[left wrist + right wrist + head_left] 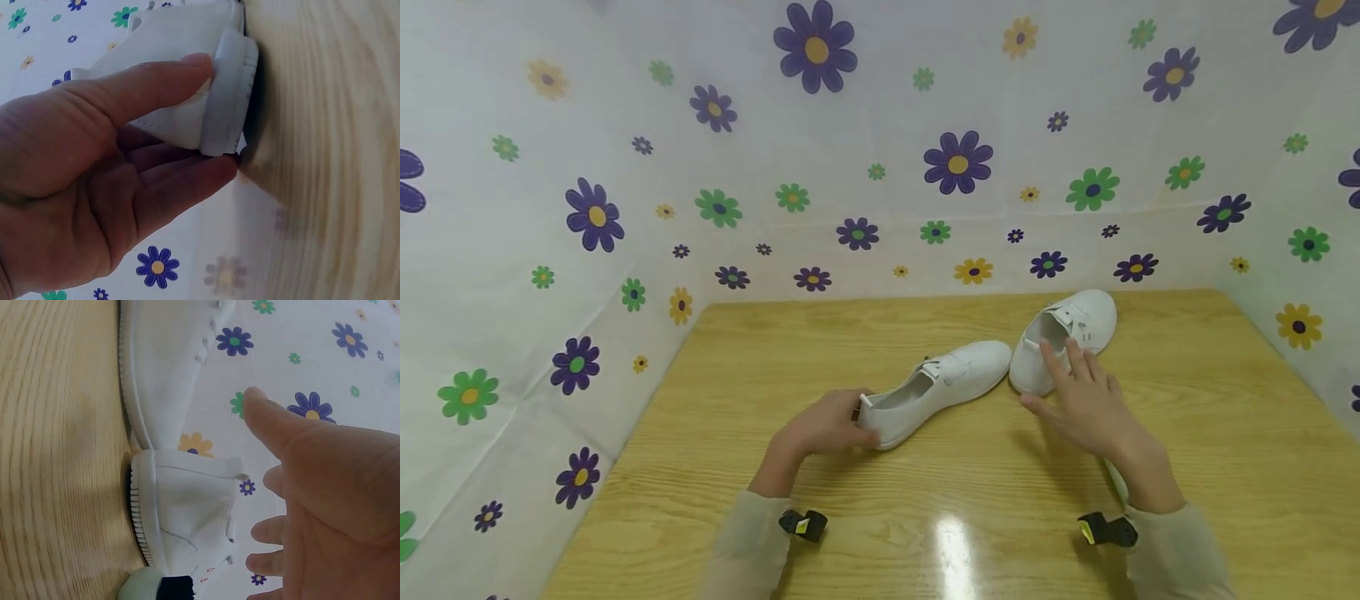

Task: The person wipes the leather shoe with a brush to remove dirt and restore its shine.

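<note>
Head view: our left hand [827, 425] has the heel of a white low-top sneaker [962, 383] (call it sneaker 1), thumb on the near side, fingers curled round the far side. Left wrist view agrees: thumb flat on the upper, fingertips by the sole edge. We can't tell if the heel is off the wood.

Our right hand [1093, 408] is empty, right of sneaker 1, fingers extended and spread, thumb apart. From the head it overlaps the opening of sneaker 2 [1093, 321], another white low-top; we can't confirm contact.

Sneaker 1 sits on the wood-grain table [737, 358], toe pointing right and slightly away from us. Sneaker 2 is past that toe, farther back, heel towards us. Sneaker 1's toe is right at sneaker 2's heel; touching or just short, can't tell. Right wrist view shows small red marks on sneaker 2's side.

Also right of sneaker 1, partly under our right wrist: a pale green object [140, 584] with a black part [176, 589]. Can't ID it.

Nearer us than sneaker 1: two light sleeves [748, 533], a black wrist mount [803, 526] at each cuff. Behind sneaker 1: white flower-print sheet [880, 117].
</note>
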Available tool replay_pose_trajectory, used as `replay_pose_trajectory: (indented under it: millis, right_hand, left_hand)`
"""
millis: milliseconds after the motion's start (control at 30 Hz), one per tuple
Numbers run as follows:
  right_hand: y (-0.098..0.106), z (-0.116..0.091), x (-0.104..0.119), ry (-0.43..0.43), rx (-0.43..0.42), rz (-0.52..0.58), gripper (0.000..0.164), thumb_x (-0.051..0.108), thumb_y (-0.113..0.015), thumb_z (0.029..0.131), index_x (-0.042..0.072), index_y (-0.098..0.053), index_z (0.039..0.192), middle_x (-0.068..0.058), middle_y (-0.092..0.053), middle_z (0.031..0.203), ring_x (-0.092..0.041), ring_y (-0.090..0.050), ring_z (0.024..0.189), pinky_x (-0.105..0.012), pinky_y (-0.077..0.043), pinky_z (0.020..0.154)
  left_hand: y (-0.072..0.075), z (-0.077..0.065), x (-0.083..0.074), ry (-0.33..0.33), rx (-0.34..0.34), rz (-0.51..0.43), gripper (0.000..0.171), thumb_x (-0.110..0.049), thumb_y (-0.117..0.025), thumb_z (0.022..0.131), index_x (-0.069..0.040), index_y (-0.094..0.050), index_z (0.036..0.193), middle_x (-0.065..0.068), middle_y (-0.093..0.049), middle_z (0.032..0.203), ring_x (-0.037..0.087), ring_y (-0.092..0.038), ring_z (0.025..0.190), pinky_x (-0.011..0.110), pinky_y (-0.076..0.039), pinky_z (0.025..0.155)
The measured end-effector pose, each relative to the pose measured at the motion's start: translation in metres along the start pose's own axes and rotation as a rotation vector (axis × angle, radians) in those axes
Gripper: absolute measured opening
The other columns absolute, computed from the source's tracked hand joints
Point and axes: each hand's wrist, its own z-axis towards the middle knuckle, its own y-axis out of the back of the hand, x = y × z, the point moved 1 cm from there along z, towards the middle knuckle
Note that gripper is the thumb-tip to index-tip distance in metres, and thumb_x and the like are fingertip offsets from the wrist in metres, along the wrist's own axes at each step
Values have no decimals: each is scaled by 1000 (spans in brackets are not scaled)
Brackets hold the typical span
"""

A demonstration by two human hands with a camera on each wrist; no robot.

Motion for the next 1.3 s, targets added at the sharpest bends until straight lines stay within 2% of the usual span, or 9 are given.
replay_pose_trajectory:
  millis: [300, 500, 633, 900, 1100, 1300]
  right_hand:
    - [7, -1, -10, -22, 13, 24, 84, 46, -54, 101, -2, -14, 156, -40, -5, 156, -68, -19, 133, -78, -25, 98]
    - [12, -5, -17, -64, 51, 75, 86, 47, -52, 101, -3, -9, 157, -42, -3, 154, -73, -18, 128, -80, -27, 93]
    - [15, -8, -22, -69, 47, 85, 86, 48, -50, 102, -3, -8, 156, -45, -5, 152, -75, -20, 125, -80, -28, 92]
    - [17, -9, -33, -100, 62, 82, 88, 51, -49, 102, -3, -5, 157, -47, -7, 150, -75, -19, 125, -80, -29, 91]
    - [20, -10, -40, -166, 132, 91, 92, 50, -51, 100, -5, -2, 156, -48, -10, 148, -71, -22, 128, -76, -29, 96]
    - [23, -14, -43, -191, 184, 107, 95, 52, -50, 100, -7, 0, 155, -50, -12, 147, -70, -26, 126, -75, -31, 96]
  left_hand:
    - [20, -11, 15, 40, 74, 2, 56, -15, -81, 81, -8, -59, 131, 2, -65, 113, 18, -58, 96, 38, -48, 87]
    - [31, -18, 21, 27, 104, -10, 57, -12, -82, 79, -7, -60, 132, 4, -65, 114, 19, -58, 97, 37, -47, 87]
    - [35, -20, 25, 8, 128, -37, 59, -11, -81, 80, -5, -58, 134, 8, -64, 120, 20, -59, 102, 40, -48, 90]
    - [36, -20, 34, -17, 169, -88, 63, -9, -82, 81, -6, -56, 138, 10, -62, 129, 25, -60, 113, 47, -46, 98]
    - [32, -19, 36, -54, 190, -121, 66, -8, -81, 82, -4, -53, 141, 12, -60, 134, 30, -58, 121, 49, -45, 101]
    - [23, -15, 35, -121, 205, -155, 65, -6, -78, 84, -4, -50, 143, 13, -59, 135, 28, -57, 121, 47, -45, 101]
